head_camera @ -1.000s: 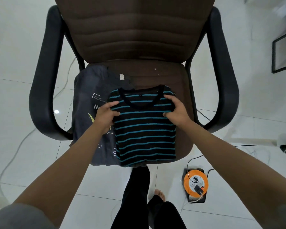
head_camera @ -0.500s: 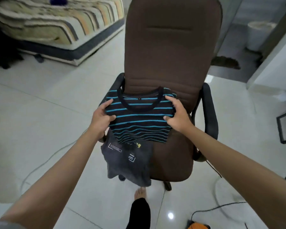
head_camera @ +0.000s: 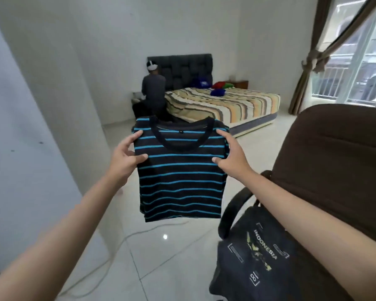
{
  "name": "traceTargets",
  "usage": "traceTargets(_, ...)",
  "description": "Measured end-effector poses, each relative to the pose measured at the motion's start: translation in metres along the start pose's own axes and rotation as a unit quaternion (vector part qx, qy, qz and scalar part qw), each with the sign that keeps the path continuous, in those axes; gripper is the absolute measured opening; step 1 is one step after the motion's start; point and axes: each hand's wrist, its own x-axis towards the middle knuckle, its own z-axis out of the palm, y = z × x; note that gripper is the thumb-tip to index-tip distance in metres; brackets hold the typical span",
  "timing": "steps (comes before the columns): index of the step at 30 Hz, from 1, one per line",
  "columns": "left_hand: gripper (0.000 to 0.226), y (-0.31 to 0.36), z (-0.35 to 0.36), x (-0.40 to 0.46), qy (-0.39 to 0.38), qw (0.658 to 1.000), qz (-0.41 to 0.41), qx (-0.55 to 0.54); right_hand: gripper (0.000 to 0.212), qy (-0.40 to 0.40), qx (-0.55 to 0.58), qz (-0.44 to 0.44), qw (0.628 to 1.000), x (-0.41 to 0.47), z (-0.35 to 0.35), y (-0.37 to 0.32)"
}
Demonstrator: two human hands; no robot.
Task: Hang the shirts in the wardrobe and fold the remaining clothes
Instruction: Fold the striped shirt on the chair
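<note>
A folded black shirt with blue stripes [head_camera: 180, 177] hangs in the air in front of me, collar up. My left hand [head_camera: 126, 157] grips its left edge, thumb on the front. My right hand [head_camera: 230, 155] grips its right edge the same way. A dark grey printed T-shirt [head_camera: 254, 255] lies on the brown office chair [head_camera: 334, 161] at the lower right and droops over the seat's edge.
A bed with a striped sheet [head_camera: 228, 105] stands at the back, with coloured clothes on it. A person [head_camera: 153, 92] crouches beside it, back to me. A white wall [head_camera: 26, 131] rises at left. A cable [head_camera: 122, 240] runs across the tiled floor. A curtained window [head_camera: 356, 51] is at right.
Both hands lifted the striped shirt off the chair seat and carried it up and leftward. My view swung from the chair to the room; the grey T-shirt stayed on the chair.
</note>
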Motion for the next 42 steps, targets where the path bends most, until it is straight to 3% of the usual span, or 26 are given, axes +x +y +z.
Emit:
traceTargets(7,0.064,0.053,-0.172,-0.019,0.174,0.981,0.061,0.063,0.078,-0.108,0.076,-0.126,0.983,0.089,0.171,-0.105)
traceTargets(15,0.064,0.096,-0.324,-0.091,0.343,0.925,0.089,0.137,0.076,-0.229,0.181,-0.23,0.928,0.118,0.361,-0.216)
traceTargets(24,0.062,0.118,-0.431,-0.147,0.5,0.818,0.097,0.266,0.073,-0.343,0.266,-0.324,0.84,0.123,0.536,-0.324)
traceTargets(31,0.065,0.138,-0.499,-0.127,0.582,0.728,0.105,0.347,0.072,-0.404,0.302,-0.388,0.772,0.17,0.647,-0.404)
traceTargets(34,0.065,0.152,-0.525,-0.111,0.621,0.674,0.09,0.389,0.073,-0.418,0.312,-0.41,0.748,0.189,0.689,-0.438)
traceTargets(42,0.067,0.173,-0.571,-0.079,0.722,0.571,0.065,0.386,0.075,-0.464,0.343,-0.439,0.689,0.202,0.769,-0.503)
